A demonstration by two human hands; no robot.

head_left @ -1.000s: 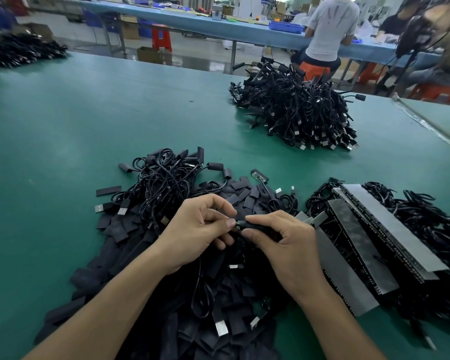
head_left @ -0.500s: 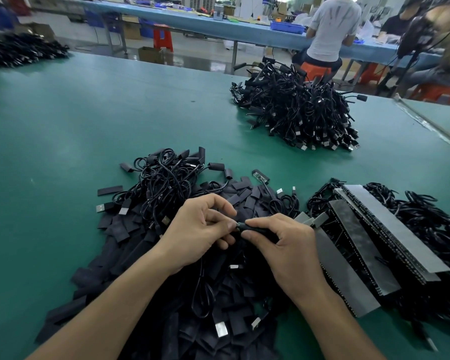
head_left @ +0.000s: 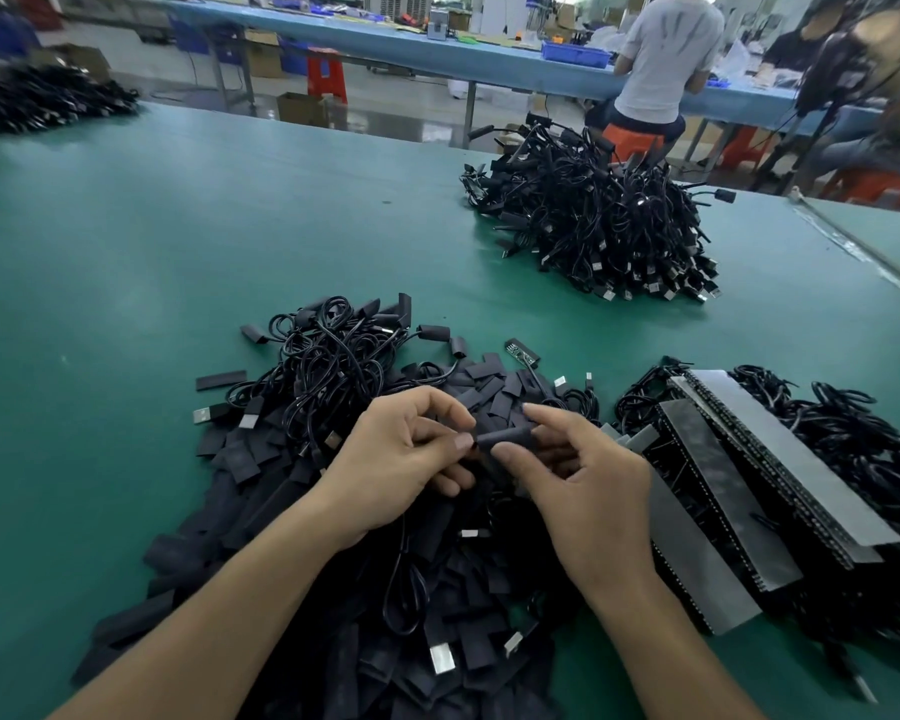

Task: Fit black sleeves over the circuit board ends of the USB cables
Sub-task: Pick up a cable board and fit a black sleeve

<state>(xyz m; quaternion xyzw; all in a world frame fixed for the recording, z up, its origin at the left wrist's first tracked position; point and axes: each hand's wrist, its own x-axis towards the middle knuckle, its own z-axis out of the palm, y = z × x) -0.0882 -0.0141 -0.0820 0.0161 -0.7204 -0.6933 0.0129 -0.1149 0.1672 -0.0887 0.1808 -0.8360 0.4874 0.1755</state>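
My right hand [head_left: 588,475] pinches a black sleeve [head_left: 505,438] between thumb and fingers, its forefinger lifted straight above it. My left hand [head_left: 401,454] pinches the sleeve's left end, where a cable enters; the cable's circuit board end is hidden inside or behind my fingers. Both hands hover over a heap of flat black sleeves [head_left: 344,615] mixed with loose USB cables [head_left: 333,366]. One bare green circuit board [head_left: 521,352] lies at the heap's far edge.
A tall pile of black cables [head_left: 593,226] sits far right on the green table [head_left: 126,304]. Grey-taped strips of cables [head_left: 749,485] lie to my right. Another cable pile [head_left: 42,101] is far left. A person in a white shirt [head_left: 666,49] sits at the blue bench behind.
My right hand has loosened: its forefinger lifted off and the black sleeve now shows between the two hands. The left hand keeps its pinch in the same place.
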